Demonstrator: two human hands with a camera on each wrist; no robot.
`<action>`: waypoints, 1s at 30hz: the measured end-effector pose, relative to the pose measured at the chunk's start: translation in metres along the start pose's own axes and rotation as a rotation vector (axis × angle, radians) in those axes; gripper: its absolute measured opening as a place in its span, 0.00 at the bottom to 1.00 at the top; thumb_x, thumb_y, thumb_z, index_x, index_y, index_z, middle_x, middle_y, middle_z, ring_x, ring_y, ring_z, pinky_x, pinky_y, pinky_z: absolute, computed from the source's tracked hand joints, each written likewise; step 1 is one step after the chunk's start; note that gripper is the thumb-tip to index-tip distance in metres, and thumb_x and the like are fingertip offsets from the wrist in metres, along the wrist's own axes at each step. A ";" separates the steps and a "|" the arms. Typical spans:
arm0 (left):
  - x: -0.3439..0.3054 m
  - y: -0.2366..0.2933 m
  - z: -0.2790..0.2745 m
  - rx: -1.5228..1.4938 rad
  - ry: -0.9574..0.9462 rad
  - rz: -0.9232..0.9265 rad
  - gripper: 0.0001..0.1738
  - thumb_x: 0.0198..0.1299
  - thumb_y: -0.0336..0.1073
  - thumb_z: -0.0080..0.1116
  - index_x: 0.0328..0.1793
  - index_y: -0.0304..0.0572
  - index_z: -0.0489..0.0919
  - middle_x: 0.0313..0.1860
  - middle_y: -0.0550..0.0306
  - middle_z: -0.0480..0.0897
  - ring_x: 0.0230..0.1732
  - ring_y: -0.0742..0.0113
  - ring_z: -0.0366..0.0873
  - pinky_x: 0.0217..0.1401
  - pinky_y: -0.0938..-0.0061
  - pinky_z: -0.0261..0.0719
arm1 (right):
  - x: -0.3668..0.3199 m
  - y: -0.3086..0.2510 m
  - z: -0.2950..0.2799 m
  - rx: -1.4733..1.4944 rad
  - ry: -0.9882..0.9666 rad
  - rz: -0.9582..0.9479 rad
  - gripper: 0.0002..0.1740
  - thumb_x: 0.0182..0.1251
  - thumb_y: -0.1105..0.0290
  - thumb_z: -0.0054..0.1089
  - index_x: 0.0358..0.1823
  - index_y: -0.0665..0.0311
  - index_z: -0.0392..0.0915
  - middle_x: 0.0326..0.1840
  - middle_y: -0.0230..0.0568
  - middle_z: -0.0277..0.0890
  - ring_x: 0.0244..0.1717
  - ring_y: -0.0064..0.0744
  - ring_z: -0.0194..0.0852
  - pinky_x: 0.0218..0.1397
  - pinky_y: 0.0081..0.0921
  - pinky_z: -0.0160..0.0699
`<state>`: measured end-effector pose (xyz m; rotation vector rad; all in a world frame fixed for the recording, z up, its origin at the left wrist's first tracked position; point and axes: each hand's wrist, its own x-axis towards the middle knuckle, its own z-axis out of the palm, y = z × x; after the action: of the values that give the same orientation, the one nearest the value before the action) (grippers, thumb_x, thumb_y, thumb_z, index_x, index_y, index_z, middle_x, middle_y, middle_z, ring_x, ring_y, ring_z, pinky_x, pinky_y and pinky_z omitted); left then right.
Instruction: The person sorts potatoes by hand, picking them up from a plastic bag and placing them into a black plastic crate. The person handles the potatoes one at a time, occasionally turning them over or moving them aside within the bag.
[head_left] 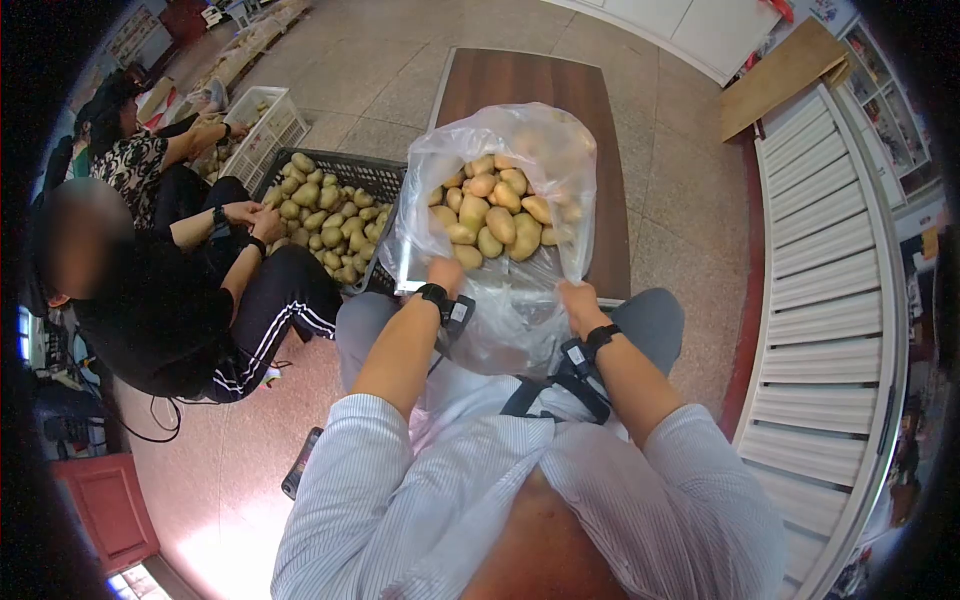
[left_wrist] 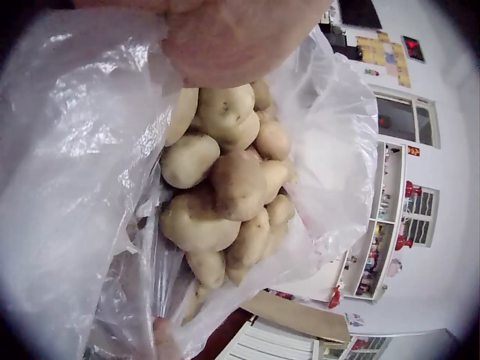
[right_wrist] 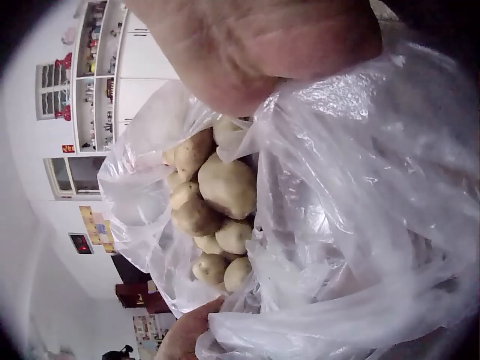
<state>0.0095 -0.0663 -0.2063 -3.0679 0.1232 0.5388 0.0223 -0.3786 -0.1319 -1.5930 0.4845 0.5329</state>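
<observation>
A clear plastic bag full of potatoes rests on a low brown table, its mouth spread towards me. My left hand grips the bag's edge at the near left. At the near right, my right hand holds the opposite side of the mouth, and loose plastic sags between the two. The left wrist view has the left hand large at the top, over the piled potatoes. In the right wrist view, plastic bunches beneath the right hand; its fingertips are hidden.
Left of the table stands a black crate of potatoes. A seated person reaches into it, and another sits behind near a white crate. A white radiator lines the right side, with a board behind it.
</observation>
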 end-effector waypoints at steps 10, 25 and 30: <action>-0.042 -0.010 -0.053 -0.059 -0.049 -0.138 0.14 0.56 0.37 0.53 0.41 0.39 0.86 0.42 0.41 0.85 0.44 0.46 0.85 0.46 0.55 0.81 | 0.022 -0.012 -0.014 -0.379 0.354 -0.232 0.32 0.51 0.64 0.69 0.54 0.74 0.70 0.52 0.64 0.74 0.55 0.57 0.75 0.56 0.42 0.75; -0.099 0.027 -0.117 -1.055 0.486 -1.161 0.32 0.45 0.42 0.65 0.51 0.19 0.74 0.54 0.29 0.77 0.59 0.39 0.74 0.61 0.58 0.74 | -0.032 -0.114 0.016 -0.095 -0.379 -0.579 0.21 0.64 0.67 0.56 0.57 0.69 0.71 0.44 0.42 0.79 0.36 0.35 0.80 0.40 0.29 0.77; -0.121 0.049 -0.137 -0.834 0.716 -1.093 0.31 0.45 0.41 0.64 0.52 0.23 0.74 0.51 0.31 0.77 0.57 0.38 0.74 0.61 0.57 0.73 | -0.048 -0.110 0.017 -0.147 -0.493 -0.230 0.19 0.63 0.70 0.53 0.54 0.70 0.73 0.43 0.39 0.78 0.39 0.29 0.76 0.38 0.25 0.73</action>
<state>-0.0612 -0.1111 -0.0369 -3.0502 -2.0188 -0.7233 0.0482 -0.3523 -0.0165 -1.5604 -0.1095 0.7674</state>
